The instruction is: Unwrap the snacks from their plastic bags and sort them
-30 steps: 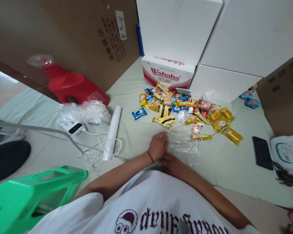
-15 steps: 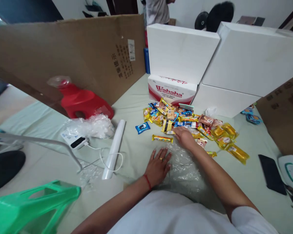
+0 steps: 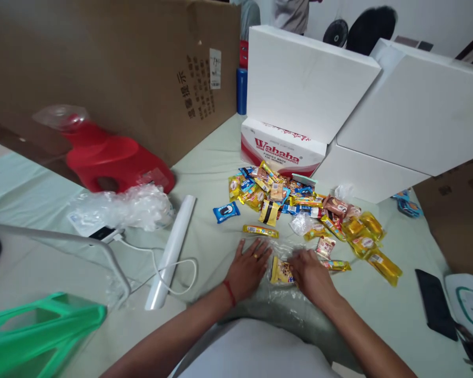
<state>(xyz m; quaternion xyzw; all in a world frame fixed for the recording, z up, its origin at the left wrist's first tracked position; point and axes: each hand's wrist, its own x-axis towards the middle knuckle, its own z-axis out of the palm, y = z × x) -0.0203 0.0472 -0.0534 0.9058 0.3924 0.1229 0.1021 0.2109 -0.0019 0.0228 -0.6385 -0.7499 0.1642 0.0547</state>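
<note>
My left hand (image 3: 249, 266) lies flat with its fingers spread on a clear plastic bag (image 3: 276, 307) near my body. Just right of it, my right hand (image 3: 312, 275) is closed on the edge of a yellow cookie packet (image 3: 282, 271), which is over the bag. Beyond my hands a heap of wrapped snacks (image 3: 276, 191) spreads over the green cloth. A thin yellow snack bar (image 3: 260, 231) lies alone past my left fingertips. A blue snack packet (image 3: 226, 210) sits farther left. Close to my right hand are a small pink-and-white packet (image 3: 325, 247) and another yellow bar (image 3: 337, 265).
A Wahaha carton (image 3: 279, 148) and white boxes (image 3: 307, 79) stand behind the heap. On the left are a red jug (image 3: 118, 160), a crumpled plastic bag (image 3: 142, 207), a white roll (image 3: 171, 252), a cable and a green stool (image 3: 43, 333). A black phone (image 3: 435, 304) lies right.
My right hand has come back from the heap toward my body with the cookie packet, onto the plastic bag. My left hand stays flat on the bag. The view has shifted slightly.
</note>
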